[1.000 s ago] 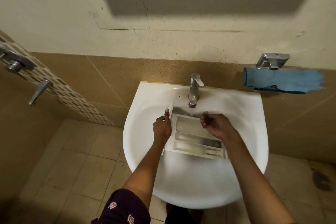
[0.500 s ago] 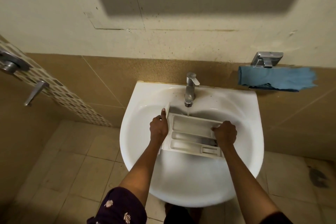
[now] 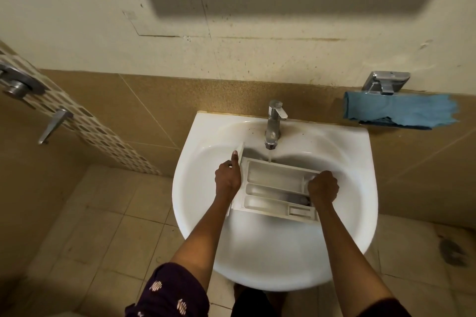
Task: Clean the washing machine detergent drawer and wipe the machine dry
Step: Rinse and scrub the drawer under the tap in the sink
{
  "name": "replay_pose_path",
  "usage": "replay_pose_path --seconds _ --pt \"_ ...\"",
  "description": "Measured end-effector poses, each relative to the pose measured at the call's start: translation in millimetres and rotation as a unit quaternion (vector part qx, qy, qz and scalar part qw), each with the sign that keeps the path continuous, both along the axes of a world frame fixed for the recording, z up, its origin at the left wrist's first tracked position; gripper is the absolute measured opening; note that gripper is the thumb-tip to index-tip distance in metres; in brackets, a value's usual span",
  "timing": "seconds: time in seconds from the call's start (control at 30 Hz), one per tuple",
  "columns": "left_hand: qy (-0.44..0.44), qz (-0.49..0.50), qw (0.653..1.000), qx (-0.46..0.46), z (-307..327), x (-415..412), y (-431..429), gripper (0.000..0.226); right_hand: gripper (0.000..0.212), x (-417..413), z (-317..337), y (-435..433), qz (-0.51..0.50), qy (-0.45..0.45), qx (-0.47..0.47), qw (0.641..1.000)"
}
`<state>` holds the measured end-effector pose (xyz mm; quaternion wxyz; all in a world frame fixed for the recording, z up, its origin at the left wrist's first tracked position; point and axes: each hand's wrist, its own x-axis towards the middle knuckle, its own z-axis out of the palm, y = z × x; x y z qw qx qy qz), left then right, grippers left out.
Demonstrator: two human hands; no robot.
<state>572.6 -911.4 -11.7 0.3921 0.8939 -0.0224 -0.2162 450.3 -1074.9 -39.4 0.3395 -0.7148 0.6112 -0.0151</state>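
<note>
Detergent drawer (image 3: 273, 186), white plastic with three long compartments, lies in the white sink (image 3: 270, 260) under a thin water stream from the tap (image 3: 274, 123). Left hand (image 3: 228, 179) grips its front panel, thumb extended; right hand (image 3: 323, 186) is clenched on its far end. Blue cloth (image 3: 399, 110) hangs on the wall.

One drawer (image 3: 277, 189), one sink (image 3: 270, 260), one tap (image 3: 273, 125) — two hands, left (image 3: 228, 179) and right (image 3: 323, 186).

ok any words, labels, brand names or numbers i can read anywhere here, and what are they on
None can be read.
Detergent drawer: no markings visible in its compartments; the small inset panel at its near right corner is too blurred to tell.
Tap: bare metal, no brand visible.
Sink: plain white, no logo.
Blue cloth and metal holder: no label visible.
</note>
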Motion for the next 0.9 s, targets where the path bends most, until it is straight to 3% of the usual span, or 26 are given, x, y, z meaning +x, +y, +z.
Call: replay_pose_path --seconds 0.13,0.33,0.47,0.77,0.9 --pt "-0.006 -0.002 1.0 -0.001 0 -1 0 0.072 0.05 -1 -3 -2 0.015 0.008 0.049 0.999" --pt "-0.006 -0.002 1.0 0.0 1 -1 0 0.07 0.031 -8 -4 5 -0.042 -0.042 -0.007 0.998" --pt "-0.003 -0.003 1.0 0.002 1 0 1 0.07 0.03 -9 -9 9 -0.017 -0.045 -0.024 0.999" --pt "0.005 0.0 1.0 -0.005 1 -1 0 0.07 0.063 -9 -17 3 0.058 -0.006 0.057 0.997" --pt "0.01 0.004 1.0 -0.013 2 -1 0 0.071 0.036 -12 -16 5 0.018 -0.032 -0.003 0.999"
